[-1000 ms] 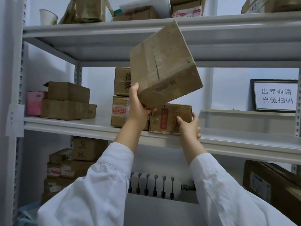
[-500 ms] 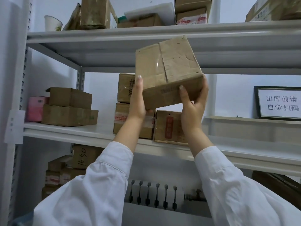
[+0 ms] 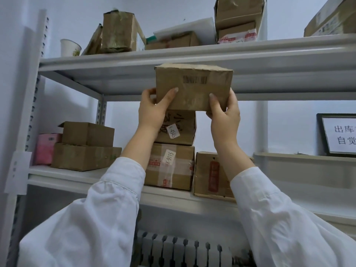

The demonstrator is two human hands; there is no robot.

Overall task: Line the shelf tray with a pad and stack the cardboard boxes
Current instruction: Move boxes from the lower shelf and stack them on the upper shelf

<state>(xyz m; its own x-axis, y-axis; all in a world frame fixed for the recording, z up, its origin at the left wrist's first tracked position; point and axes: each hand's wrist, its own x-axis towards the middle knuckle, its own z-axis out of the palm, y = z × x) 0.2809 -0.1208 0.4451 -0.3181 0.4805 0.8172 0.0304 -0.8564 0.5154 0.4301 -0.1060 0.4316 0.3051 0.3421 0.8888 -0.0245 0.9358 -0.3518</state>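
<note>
Both my hands hold a brown cardboard box [image 3: 193,86] level, just under the upper shelf. My left hand [image 3: 154,109] grips its left lower corner and my right hand [image 3: 224,114] grips its right lower corner. The box sits on or just above a two-box stack: a box with a K-4545 label [image 3: 180,127] on top of a taped box labelled K-9115 [image 3: 170,166]. To the right of the stack stands a box with a red label [image 3: 212,175]. All rest on the white middle shelf tray [image 3: 73,177]. No pad is visible.
On the left of the middle shelf are two stacked cardboard boxes [image 3: 84,147] and a pink box [image 3: 47,148]. The upper shelf [image 3: 192,53] carries a paper cup [image 3: 69,47], more boxes and white foam. A framed sign [image 3: 339,134] stands at right. A radiator [image 3: 183,251] is below.
The box was tilted and held mainly by my left hand; my right hand left the red-labelled box and joined it. The box is now level over the two-box stack.
</note>
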